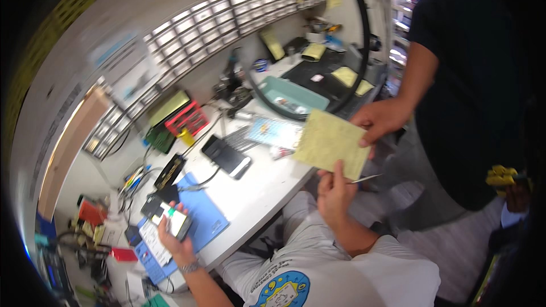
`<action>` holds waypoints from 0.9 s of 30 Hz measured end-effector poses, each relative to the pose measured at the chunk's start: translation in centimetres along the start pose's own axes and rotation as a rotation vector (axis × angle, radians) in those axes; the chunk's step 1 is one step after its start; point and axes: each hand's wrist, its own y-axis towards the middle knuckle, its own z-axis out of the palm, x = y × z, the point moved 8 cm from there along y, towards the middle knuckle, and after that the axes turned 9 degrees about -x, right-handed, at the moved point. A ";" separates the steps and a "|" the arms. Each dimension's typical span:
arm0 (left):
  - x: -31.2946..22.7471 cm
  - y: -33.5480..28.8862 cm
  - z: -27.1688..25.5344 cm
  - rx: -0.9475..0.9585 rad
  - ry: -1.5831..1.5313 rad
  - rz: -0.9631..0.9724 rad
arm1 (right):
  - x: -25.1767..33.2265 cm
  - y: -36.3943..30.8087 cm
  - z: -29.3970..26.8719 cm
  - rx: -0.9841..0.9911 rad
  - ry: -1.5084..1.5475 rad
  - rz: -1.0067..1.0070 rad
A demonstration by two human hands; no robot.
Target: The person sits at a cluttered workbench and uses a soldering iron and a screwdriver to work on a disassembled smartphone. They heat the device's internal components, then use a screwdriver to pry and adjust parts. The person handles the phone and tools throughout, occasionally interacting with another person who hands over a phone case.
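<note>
My left hand (176, 241) is closed around a smartphone (181, 224) with a pale, partly bright face, above a blue work mat (205, 216). My right hand (335, 196) is raised off the table's front edge, its fingers at the lower edge of a yellow sheet of paper (329, 146). A thin pointed metal tool (367, 179) sticks out from the same hand; its kind is unclear. At the sheet's right side, another person's hand (387, 119) grips it too. Handwriting or print on the sheet is too blurred to make out.
On the white table (267, 179) lie a dark smartphone (227, 156), a red basket (186, 118) and a teal tray (293, 96). A dark ring-shaped frame (364, 34) arches over the tray. The other person (472, 91) stands close at the right. Small drawers (227, 14) line the back.
</note>
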 end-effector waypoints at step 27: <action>-1.4 -2.8 -1.3 0.073 -0.075 -0.121 | -8.8 2.2 10.1 0.262 -0.937 -0.614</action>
